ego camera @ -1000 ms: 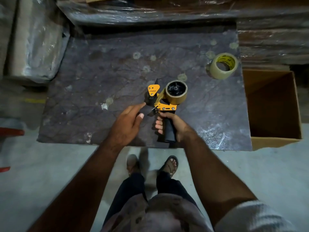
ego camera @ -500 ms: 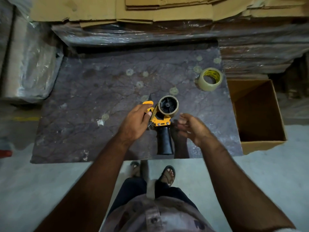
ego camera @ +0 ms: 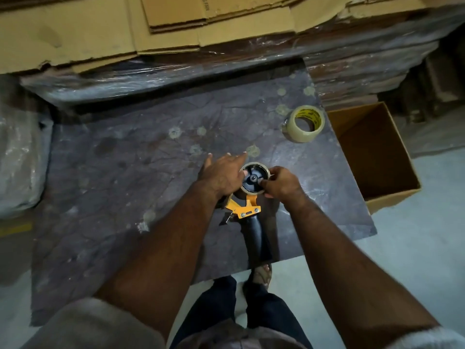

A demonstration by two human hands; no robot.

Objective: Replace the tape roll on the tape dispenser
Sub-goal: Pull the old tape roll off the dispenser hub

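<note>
A yellow tape dispenser (ego camera: 245, 210) with a black handle (ego camera: 256, 241) lies on the dark table (ego camera: 125, 172), handle towards me. Its black hub carries a nearly spent brown roll core (ego camera: 254, 181). My left hand (ego camera: 221, 176) presses on the dispenser's front end beside the hub, fingers spread and pointing away. My right hand (ego camera: 281, 183) pinches the right rim of the old core with thumb and fingers. A full roll of clear tape (ego camera: 303, 123) with a yellow inner label stands tilted at the table's far right.
An open empty cardboard box (ego camera: 372, 157) sits on the floor right of the table. Plastic-wrapped stacks (ego camera: 151, 76) topped with flattened cardboard (ego camera: 100, 28) run along the back. A wrapped bundle (ego camera: 20, 157) lies at the left. My sandalled foot (ego camera: 263, 274) shows below the table's edge.
My right hand let go of the handle, then moved up onto the old core. My left hand slid forward over the dispenser's front. The view tilted upward.
</note>
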